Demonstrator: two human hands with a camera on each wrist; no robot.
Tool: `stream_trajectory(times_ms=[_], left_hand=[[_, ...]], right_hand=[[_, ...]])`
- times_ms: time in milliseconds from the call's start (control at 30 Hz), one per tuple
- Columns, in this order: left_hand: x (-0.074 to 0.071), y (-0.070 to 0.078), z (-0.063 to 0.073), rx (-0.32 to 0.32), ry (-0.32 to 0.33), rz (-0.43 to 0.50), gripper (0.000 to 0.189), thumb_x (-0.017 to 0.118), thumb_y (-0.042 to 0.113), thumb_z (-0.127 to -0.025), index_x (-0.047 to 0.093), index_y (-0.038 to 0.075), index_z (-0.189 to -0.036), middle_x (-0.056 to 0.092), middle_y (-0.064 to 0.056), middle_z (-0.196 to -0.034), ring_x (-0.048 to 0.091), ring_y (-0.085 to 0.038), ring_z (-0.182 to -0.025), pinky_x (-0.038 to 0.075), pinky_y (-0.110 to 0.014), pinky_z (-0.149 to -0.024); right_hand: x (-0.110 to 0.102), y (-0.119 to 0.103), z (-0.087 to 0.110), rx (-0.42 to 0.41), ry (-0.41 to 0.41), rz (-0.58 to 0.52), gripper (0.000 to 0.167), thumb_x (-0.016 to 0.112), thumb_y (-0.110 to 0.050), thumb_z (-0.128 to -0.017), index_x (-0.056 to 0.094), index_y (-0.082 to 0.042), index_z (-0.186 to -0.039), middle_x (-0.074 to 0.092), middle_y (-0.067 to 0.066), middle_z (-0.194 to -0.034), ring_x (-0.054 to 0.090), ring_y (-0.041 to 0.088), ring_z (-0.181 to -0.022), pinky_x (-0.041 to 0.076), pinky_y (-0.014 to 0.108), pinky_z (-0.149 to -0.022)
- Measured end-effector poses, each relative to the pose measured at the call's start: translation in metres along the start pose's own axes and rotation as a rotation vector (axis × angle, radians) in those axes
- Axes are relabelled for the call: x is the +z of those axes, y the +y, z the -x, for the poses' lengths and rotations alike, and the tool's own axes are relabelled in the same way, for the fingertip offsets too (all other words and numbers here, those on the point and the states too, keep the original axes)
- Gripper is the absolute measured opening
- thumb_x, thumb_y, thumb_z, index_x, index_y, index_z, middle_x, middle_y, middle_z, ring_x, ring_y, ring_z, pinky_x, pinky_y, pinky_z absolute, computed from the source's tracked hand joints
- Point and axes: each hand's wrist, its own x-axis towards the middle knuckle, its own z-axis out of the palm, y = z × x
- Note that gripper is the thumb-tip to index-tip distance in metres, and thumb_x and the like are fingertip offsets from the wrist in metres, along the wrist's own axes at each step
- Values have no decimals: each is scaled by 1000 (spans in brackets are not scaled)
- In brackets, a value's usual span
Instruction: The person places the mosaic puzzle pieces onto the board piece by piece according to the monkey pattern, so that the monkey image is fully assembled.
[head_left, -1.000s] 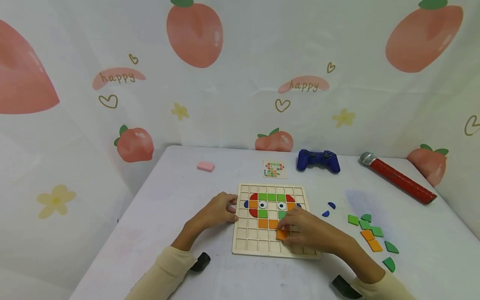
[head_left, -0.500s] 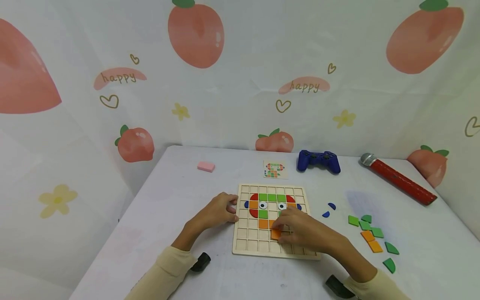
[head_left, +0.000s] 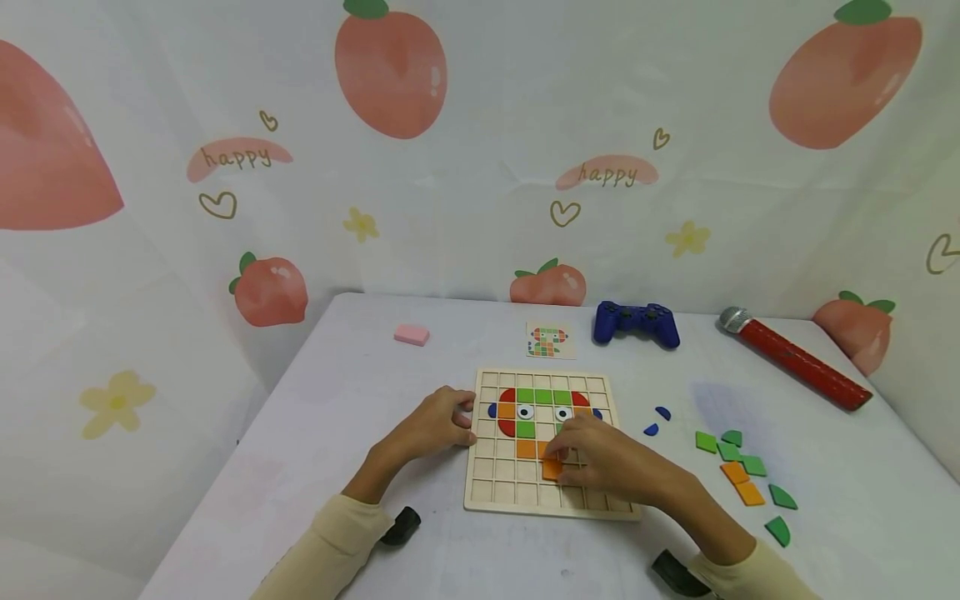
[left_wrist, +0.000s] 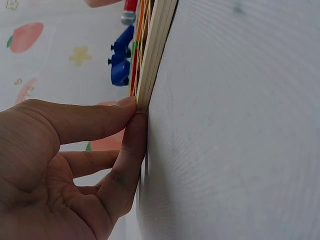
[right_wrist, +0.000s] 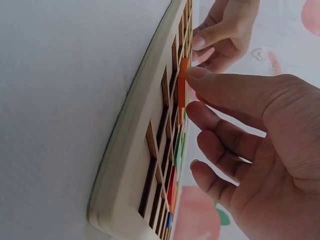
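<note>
A square wooden grid board (head_left: 505, 492) lies on the table, with red, green, orange and blue tiles and two round eye pieces set in its cells. My left hand (head_left: 433, 427) holds the board's left edge; in the left wrist view the thumb (left_wrist: 100, 120) and a finger meet at that edge. Over the board's lower middle, my right hand (head_left: 611, 462) pinches an orange square tile (head_left: 552, 470), just below a row of orange tiles. The right wrist view has the thumb (right_wrist: 225, 90) against the orange tile (right_wrist: 183, 82), which stands slightly above the grid.
Right of the board lie loose green tiles (head_left: 729, 451), orange tiles (head_left: 750, 493) and two blue half-circles (head_left: 651, 430). Behind it are a pattern card (head_left: 551, 340), a blue game controller (head_left: 636, 322) and a pink block (head_left: 412, 334). A red microphone (head_left: 802, 362) lies at far right.
My right hand has shifted slightly left with the orange tile between the first and second frames, and has stayed there since. The left hand keeps its place at the board's edge.
</note>
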Motion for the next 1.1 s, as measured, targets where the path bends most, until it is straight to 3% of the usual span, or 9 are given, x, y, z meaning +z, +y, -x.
stream_trajectory(times_ms=[233,467,767,1100], left_hand=[[0,1,1,2,6,15,69,86,-2,-82,57,-10,-145,62,-11,-118,66,-16,-96,58,-29,-78],[1,0,0,-8,2,2,67,85,-1,-84,57,-9,-145,61,-10,-119,65,-16,-96,58,-28,-79],[0,-1,-1,13,-1,-14,67,85,0,-85,57,-9,-145,61,-10,-118,64,-16,-95,57,-27,-78],[1,-1,0,0,7,0,67,86,-1,-84,58,-9,-145,61,-10,-116,65,-15,-95,58,-28,-78]], right_hand=[[0,-3,-2,10,-20,-19,23,82,-26,-94,80,-20,-116,71,-16,-110,58,10,-110,55,40,-100],[-1,-4,-1,53,-28,-30,23,81,-18,-93,80,-19,-117,72,-15,-112,59,13,-113,53,50,-104],[2,-4,-2,45,-21,-40,22,80,-19,-95,80,-18,-117,71,-16,-109,58,9,-107,56,44,-99],[-5,1,10,97,-16,-64,21,80,-23,-95,80,-21,-116,70,-17,-110,60,12,-109,54,49,-102]])
